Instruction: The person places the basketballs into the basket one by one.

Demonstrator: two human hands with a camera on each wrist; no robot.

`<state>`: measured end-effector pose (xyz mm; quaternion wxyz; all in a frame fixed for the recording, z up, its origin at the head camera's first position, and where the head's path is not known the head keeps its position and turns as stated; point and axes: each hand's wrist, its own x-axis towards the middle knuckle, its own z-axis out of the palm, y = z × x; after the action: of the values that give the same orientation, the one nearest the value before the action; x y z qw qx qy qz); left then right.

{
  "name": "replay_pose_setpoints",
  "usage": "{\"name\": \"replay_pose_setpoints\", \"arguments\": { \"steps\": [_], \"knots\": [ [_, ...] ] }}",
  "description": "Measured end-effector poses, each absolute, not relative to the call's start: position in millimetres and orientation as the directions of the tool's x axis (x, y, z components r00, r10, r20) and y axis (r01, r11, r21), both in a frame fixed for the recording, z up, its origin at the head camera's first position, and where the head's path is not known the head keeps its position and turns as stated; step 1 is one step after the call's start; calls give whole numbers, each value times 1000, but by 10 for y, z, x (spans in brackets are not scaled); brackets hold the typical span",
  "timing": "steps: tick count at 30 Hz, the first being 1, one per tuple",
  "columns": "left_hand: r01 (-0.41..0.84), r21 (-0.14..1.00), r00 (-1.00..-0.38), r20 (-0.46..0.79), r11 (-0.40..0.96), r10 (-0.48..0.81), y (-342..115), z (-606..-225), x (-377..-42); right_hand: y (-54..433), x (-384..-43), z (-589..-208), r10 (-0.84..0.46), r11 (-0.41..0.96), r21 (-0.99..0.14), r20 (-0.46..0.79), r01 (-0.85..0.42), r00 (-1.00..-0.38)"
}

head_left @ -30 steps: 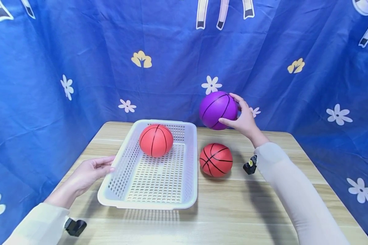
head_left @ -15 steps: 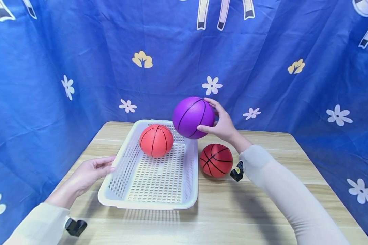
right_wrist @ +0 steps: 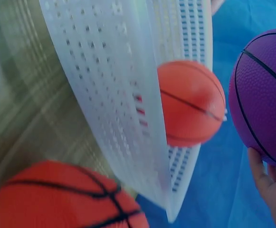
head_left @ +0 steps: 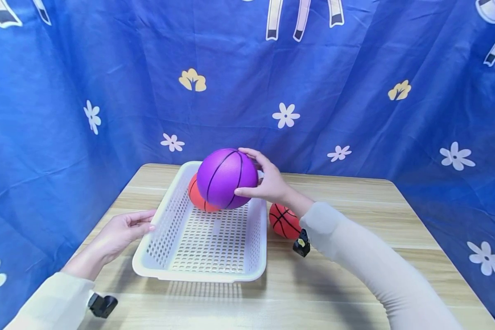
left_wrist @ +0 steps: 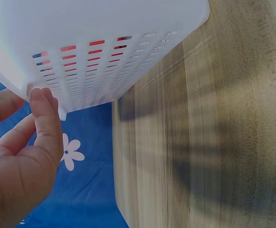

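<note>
My right hand grips a purple ball with black lines, thumb in front and fingers behind, over the back part of a white plastic basket. Inside the basket lies an orange-red ball, partly hidden behind the purple one in the head view. With thumb and fingers, my left hand pinches the basket's left rim; the left wrist view shows the fingertips on that rim. A second orange-red ball sits on the table just right of the basket, partly covered by my right forearm.
Under everything is a wood-grain table. A blue curtain with white flowers hangs behind it and along both sides. Small black devices are worn at both wrists.
My right hand has carried the purple ball leftward and lower, from beyond the basket's right side to above its inside. The left hand and basket have stayed put.
</note>
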<state>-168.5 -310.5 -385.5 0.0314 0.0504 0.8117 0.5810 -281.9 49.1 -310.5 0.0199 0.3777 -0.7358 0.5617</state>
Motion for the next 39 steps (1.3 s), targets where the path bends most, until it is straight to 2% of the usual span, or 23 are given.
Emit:
{"name": "replay_pose_setpoints", "arguments": {
  "steps": [6,11,19,39],
  "knots": [
    [50,948,-992,12,315,122,-3116,-3862,-1677,283,-2736,-3175,-599,63,-835,406,-546,-690],
    [52,947,-992,12,317,127,-3111,-3856,-1675,137,-2672,-3228,-647,97,-829,368,-551,-668],
    [47,952,-991,6,302,136,-3100,-3854,-1677,-81,-2599,-3374,-724,32,-817,378,-576,-576],
    [56,939,-993,18,339,114,-3101,-3869,-1677,-273,-2440,-3610,-810,300,-737,139,-605,-570]
  ]
}}
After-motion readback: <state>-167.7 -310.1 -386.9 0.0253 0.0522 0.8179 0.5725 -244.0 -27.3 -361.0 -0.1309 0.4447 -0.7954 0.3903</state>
